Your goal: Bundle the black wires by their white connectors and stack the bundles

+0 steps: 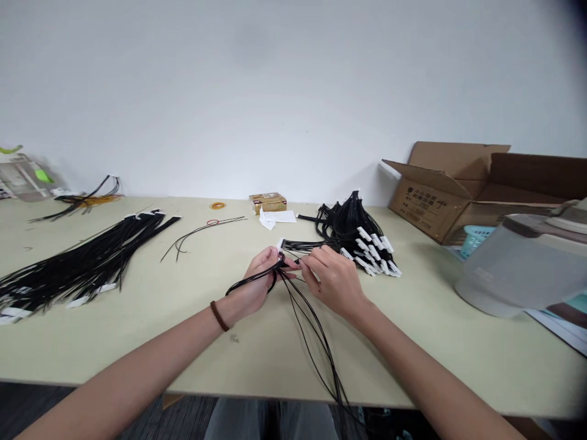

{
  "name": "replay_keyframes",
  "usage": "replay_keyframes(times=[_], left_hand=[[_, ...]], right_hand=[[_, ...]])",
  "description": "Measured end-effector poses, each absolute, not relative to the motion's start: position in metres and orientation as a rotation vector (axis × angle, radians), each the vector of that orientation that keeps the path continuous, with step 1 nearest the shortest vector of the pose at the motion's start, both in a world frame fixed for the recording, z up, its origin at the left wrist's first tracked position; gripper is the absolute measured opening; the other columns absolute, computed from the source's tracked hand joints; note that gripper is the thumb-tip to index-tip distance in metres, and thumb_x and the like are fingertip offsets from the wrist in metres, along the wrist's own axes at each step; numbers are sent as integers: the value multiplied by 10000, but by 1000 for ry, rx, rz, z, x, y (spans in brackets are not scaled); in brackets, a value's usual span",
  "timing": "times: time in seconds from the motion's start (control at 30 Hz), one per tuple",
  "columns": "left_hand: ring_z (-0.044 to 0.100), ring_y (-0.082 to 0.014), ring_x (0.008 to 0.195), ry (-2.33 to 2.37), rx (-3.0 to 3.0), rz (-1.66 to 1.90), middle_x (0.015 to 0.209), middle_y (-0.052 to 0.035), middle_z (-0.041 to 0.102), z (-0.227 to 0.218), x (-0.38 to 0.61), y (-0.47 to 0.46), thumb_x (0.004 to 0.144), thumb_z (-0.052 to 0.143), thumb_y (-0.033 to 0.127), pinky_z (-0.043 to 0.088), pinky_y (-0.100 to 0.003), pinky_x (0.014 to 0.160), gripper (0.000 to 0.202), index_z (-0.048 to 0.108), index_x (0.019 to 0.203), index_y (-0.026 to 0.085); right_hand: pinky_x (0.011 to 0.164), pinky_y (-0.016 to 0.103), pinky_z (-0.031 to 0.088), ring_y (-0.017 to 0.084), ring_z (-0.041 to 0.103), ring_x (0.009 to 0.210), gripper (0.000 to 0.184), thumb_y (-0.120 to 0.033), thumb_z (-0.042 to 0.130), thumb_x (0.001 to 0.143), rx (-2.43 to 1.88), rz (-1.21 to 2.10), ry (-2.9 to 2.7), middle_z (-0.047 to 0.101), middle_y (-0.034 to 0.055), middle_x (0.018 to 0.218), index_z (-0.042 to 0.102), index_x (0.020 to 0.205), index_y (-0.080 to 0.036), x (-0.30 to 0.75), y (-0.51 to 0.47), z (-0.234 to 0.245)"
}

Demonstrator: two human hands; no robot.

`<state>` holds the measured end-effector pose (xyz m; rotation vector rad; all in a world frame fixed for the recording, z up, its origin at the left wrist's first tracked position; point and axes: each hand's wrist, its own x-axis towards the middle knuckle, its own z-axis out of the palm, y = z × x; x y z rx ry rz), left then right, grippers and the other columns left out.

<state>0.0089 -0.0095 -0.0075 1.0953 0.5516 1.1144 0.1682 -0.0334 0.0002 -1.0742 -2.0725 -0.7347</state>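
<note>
The thin black strands of the wire bundle (320, 342) hang off the near edge of the counter (137, 342) and rise across its pale, smooth top to the two hands at the middle. The left hand (259, 278), with a brown braided band (219, 316) on its wrist, is curled closed around the bundle where the strands fold into a glossy loop. The right hand (332, 281) is just beside it, fingers bent and pinching the same strands at the fingertips. Beyond the hands, the bundle's far ends fan out flat on the counter.

To the left lies a long sheaf of black cables (87, 260) with white tags at their ends. A few loose wires (202, 231) lie farther back, near an orange rubber band (217, 205). To the right is a heap of cables (355, 235) with white rectangular plugs. Behind sit a small brown carton (268, 201) and a crumpled white paper (277, 217). At the far right stand a grey plastic jug (509, 269) and an open cardboard box (458, 189), against a plain white wall (293, 91).
</note>
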Motion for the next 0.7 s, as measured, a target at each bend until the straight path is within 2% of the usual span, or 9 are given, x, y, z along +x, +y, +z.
replay_keyframes(times=[0.53,0.7], left_hand=[[610,-168,750,538,1106,1097,786,-49,621,-9,8,-10,812,506,376,459,-329,733,234,525,760,148],[598,-154,711,529,1108,1100,778,-47,617,-9,8,-9,805,510,395,458,-311,696,254,526,762,146]], right_hand=[[547,255,254,122,395,613,220,-171,455,834,-1101,-761,-2053,498,3,602,517,623,-175,169,-32,-1],[557,245,265,116,408,614,213,-163,449,834,-1078,-736,-2063,510,2,614,527,636,-174,169,-32,-1]])
